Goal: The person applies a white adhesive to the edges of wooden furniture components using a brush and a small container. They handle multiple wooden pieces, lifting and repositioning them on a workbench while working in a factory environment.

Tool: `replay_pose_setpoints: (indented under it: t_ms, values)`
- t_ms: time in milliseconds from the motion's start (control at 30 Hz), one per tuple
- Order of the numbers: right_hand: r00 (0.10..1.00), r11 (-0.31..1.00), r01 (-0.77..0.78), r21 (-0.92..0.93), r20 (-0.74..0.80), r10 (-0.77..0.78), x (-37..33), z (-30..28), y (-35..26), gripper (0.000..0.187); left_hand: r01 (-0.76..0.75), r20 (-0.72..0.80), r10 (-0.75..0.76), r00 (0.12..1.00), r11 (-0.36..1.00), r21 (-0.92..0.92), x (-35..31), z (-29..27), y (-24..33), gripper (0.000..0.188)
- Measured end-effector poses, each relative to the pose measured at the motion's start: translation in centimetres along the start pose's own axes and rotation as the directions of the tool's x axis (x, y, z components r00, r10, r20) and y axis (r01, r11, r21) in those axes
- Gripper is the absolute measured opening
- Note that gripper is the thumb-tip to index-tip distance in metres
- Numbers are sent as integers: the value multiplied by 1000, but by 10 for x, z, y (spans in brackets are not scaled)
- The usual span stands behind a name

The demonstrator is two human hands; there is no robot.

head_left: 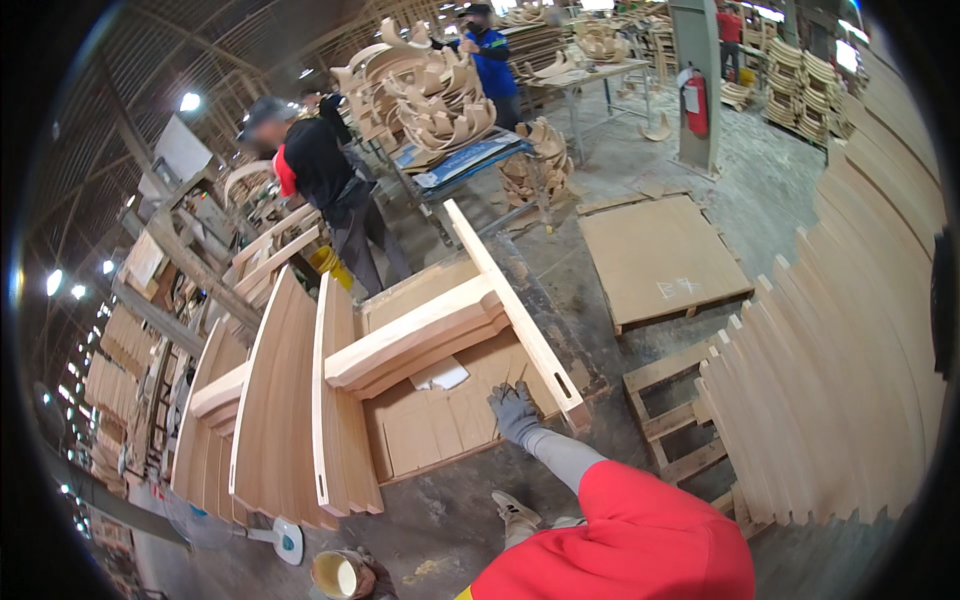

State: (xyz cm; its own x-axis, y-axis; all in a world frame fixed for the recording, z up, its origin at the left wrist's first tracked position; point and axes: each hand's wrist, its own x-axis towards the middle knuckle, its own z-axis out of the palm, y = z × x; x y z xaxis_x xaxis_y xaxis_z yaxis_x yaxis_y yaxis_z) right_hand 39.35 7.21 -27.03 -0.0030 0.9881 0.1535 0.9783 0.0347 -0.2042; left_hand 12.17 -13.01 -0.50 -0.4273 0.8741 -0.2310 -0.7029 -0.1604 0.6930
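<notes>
Grip first: my grey-gloved left hand (515, 410), fingers spread, should steady the long pale wooden rail (520, 320) near its end; right hand unseen

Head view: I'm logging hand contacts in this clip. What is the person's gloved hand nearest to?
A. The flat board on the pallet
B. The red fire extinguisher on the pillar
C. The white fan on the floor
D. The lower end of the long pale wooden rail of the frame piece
D: the grey-gloved hand reaches right beside the lower end of the long wooden rail, above the cardboard sheet on the floor.
</notes>
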Motion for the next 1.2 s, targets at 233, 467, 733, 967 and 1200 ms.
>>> replay_pose_setpoints:
  t_ms: [233,467,733,967,1200]
  values:
    - [1000,999,12,33,-25,-11,-1,-3,1,40,-116,-132,152,980,962,247,15,2,1,21]
    - [996,1000,24,4,-87,-24,-1,0,2,37,-246,-85,288,954,912,329,22,6,-13,20]
    - [998,987,15,161,-61,-5,0,1,4,37,-351,46,371,928,825,442,63,-40,-3,21]
    - [999,990,24,139,-41,-19,3,-7,3,35,-368,118,365,923,754,544,56,0,-26,23]
    - [973,993,44,109,-231,-17,3,13,8,33,-154,55,147,988,841,519,54,37,-51,32]
